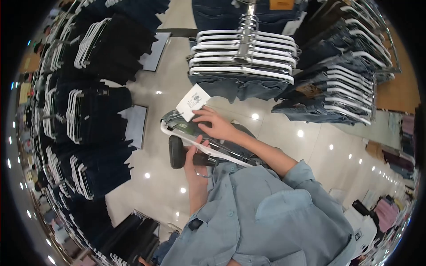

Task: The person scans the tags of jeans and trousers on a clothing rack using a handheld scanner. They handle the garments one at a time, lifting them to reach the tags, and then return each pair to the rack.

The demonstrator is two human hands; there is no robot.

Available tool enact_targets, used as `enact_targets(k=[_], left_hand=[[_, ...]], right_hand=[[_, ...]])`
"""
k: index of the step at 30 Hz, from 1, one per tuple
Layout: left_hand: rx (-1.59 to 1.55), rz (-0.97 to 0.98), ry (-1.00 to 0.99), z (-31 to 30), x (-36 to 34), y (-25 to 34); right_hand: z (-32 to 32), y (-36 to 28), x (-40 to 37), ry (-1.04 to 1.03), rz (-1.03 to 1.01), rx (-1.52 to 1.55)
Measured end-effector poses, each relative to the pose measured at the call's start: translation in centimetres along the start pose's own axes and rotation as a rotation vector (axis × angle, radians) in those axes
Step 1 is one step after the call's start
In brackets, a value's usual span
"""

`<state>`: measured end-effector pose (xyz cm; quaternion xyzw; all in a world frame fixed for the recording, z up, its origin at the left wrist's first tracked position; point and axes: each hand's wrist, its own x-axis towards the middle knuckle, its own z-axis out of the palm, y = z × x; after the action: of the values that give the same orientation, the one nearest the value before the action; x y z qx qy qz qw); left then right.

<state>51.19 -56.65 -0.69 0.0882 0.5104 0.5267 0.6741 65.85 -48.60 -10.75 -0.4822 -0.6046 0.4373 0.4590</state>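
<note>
We have the white paper tag just past the fingertips of our right hand, the nearer of the two. The tag's long axis slants from lower left to upper right, and its printed face is turned up toward us. Our right fingers are spread and slightly bent at its lower right edge; we cannot tell whether the thumb closes behind it. Our left hand is wrapped around the black handheld scanner, whose rounded, matte head sits below the tag and apart from it.

Between the two hands runs the smooth white plastic hanger, its long bar sloping from upper left to lower right, crossing near our left fingers. Grey-green trousers, seemingly denim though partly hidden, lie along it. Beyond, dark blue jeans in creased cloth hang under a close row of white hangers on a shiny metal rail, above glossy pale floor tiles.
</note>
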Motion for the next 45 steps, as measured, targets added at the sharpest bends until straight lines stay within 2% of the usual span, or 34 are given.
enact_targets(k=[2,4,6,8,9,10,12,17,19,25,28,33,35,37,40,41,45], left_hand=[[0.032,0.003,-0.011,0.0,0.0,-0.1],[0.061,0.017,-0.015,-0.5,0.3,-0.1],[0.07,-0.004,-0.032,-1.2,1.1,-0.1],[0.024,-0.02,0.009,-0.2,0.8,0.4],[0.059,-0.022,0.012,0.0,0.8,0.4],[0.095,-0.022,0.013,0.2,0.9,0.4],[0.119,-0.029,-0.013,0.3,1.2,0.3],[0.201,-0.071,-0.105,1.0,1.9,1.0],[0.229,-0.089,-0.148,1.0,2.6,1.5],[0.265,-0.14,-0.219,1.7,3.2,2.9],[0.244,-0.167,-0.274,0.8,3.7,3.9],[0.272,-0.15,-0.322,-2.6,5.2,6.8],[0.253,-0.184,-0.316,-3.9,5.7,7.8],[0.247,-0.221,-0.319,-5.4,6.2,8.8],[0.238,-0.268,-0.28,-7.3,6.8,9.4],[0.224,-0.276,-0.267,-7.7,6.7,10.0],[0.123,-0.273,-0.13,-11.0,8.0,11.7]], right_hand=[[-0.5,0.1,-0.9,-0.152,0.068,-0.17],[-2.1,-1.5,-2.7,-0.166,0.076,-0.206],[-4.9,-6.3,-3.8,-0.425,0.395,0.098],[-6.5,-8.6,-5.1,-0.589,0.382,0.113],[-5.9,-7.8,-6.6,-0.513,0.173,0.039],[-5.6,-7.9,-7.1,-0.506,0.17,0.038],[-5.2,-8.1,-7.6,-0.428,0.058,-0.181],[-3.7,-8.3,-6.3,-0.265,0.075,-0.288],[-3.5,-9.2,-6.0,-0.142,0.023,-0.314],[-0.5,-10.6,-5.5,0.052,0.25,-0.315],[1.3,-10.7,-5.0,0.136,0.193,-0.303],[5.4,-10.9,-3.2,0.193,0.21,-0.232],[7.1,-10.9,-2.8,0.2,0.218,-0.207],[7.8,-11.0,-2.5,0.219,0.314,-0.11],[7.3,-11.3,-2.4,0.255,0.393,-0.2],[7.3,-10.1,-2.7,0.333,0.362,-0.225],[4.6,-13.0,-2.9,0.457,0.448,-0.3]])
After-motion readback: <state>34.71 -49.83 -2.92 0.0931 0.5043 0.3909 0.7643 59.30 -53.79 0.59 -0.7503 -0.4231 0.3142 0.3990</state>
